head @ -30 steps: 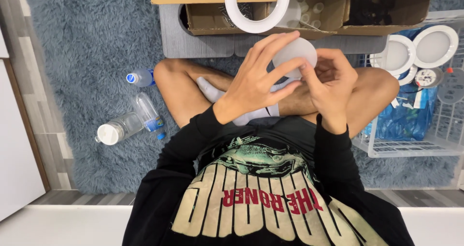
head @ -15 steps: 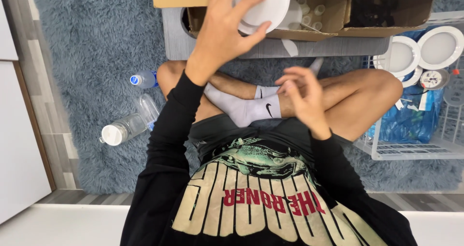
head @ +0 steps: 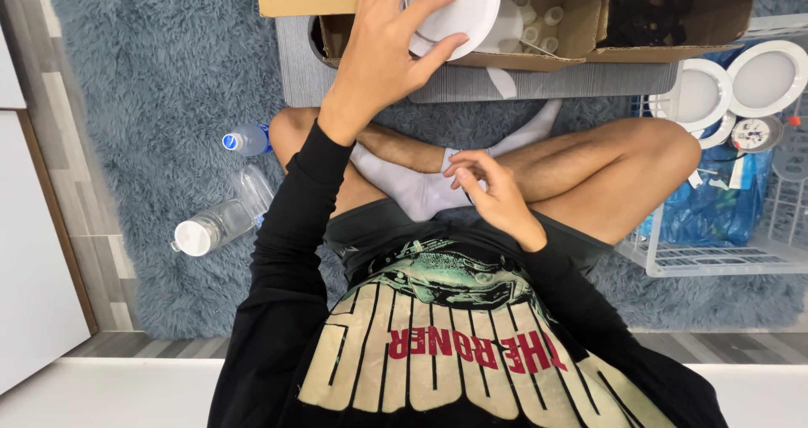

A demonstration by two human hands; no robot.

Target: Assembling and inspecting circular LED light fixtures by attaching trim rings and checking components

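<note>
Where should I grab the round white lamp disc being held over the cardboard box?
Grip the white disc by its thin rim, coming from above on the near left edge, as the left hand does: its broad flat face gives fingers nothing to close on.

The round white light fixture (head: 459,7) was a flat, smooth disc with a plain face, tilted slightly and held up at the open edge of the cardboard box, partly over its inside. Fingers covered its left side; its right rim stayed in clear view.
</note>
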